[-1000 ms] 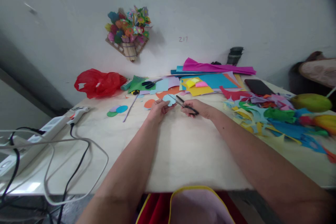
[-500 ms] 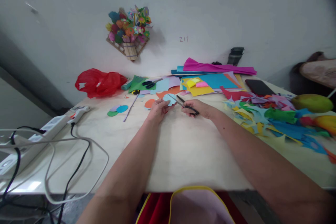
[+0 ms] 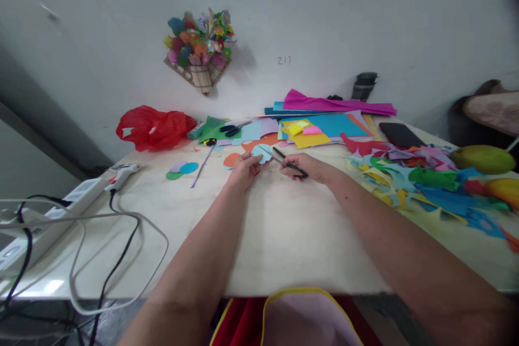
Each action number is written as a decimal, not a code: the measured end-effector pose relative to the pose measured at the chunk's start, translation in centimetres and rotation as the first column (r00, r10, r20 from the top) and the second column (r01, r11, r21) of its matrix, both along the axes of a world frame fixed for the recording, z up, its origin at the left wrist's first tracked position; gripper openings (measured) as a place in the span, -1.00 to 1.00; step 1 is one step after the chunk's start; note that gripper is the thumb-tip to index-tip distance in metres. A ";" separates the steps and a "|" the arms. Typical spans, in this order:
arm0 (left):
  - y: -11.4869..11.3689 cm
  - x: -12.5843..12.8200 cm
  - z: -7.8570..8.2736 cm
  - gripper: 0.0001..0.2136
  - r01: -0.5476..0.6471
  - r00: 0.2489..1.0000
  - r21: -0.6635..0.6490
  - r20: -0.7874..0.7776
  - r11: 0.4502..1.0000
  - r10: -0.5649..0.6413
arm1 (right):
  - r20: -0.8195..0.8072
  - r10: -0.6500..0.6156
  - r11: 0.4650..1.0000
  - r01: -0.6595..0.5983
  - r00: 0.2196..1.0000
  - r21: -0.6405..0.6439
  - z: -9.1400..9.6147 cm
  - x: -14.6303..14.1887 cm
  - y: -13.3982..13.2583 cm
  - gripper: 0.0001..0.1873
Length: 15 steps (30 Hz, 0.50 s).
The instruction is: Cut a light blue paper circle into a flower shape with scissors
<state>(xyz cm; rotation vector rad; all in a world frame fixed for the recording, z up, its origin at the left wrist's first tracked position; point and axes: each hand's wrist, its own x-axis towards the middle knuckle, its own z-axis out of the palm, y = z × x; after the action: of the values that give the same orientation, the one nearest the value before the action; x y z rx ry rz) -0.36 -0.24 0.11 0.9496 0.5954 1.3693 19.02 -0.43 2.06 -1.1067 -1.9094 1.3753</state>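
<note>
Between the fingers of my left hand [image 3: 245,169] is a light blue piece of paper [image 3: 261,153] with a rounded, wavy edge. My right hand [image 3: 299,166] grips a pair of scissors [image 3: 295,169] by the black handles. The blades are apart and point left, one of them reaching over the paper. An orange paper circle [image 3: 231,160] lies just left of my left hand. Further left, a blue paper circle [image 3: 188,168], a green one [image 3: 174,175] and a purple one overlap, near a thin purple strip [image 3: 203,166].
A second pair of scissors [image 3: 232,130] lies on green paper. Coloured sheets [image 3: 328,124] are stacked at the back. Paper scraps [image 3: 430,184] and a phone [image 3: 401,135] are on the right. To the left are a red plastic bag [image 3: 152,127], a power strip [image 3: 57,216] and loose cables.
Both hands, the paper and the scissors stay in nearly the same place. No clear movement shows.
</note>
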 end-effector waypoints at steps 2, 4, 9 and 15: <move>0.0 0.0 0.0 -0.86 0.001 1.000 -0.004 -0.001 1.000 -0.001 | 0.005 -0.008 1.000 0.008 1.000 -0.004 0.1 0.0 -0.1 -0.75; 0.1 -0.1 -0.1 -0.87 0.002 1.000 -0.007 -0.003 1.000 -0.002 | 0.002 -0.009 1.000 0.009 1.000 -0.004 0.1 0.0 -0.1 -0.75; 0.2 -0.2 -0.3 -0.87 0.007 1.000 0.005 -0.003 1.000 -0.007 | 0.004 0.006 1.000 -0.006 1.000 0.004 0.0 0.0 0.0 -0.75; 0.2 -0.2 -0.3 -0.85 0.007 1.000 -0.001 -0.002 1.000 -0.007 | 0.014 -0.002 1.000 0.002 1.000 -0.001 0.0 -0.1 0.0 -0.75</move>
<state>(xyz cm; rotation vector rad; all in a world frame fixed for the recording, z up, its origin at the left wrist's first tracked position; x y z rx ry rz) -0.51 -0.03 -0.14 0.9512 0.5935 1.3624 18.95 -0.39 2.11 -1.1216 -1.9167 1.3713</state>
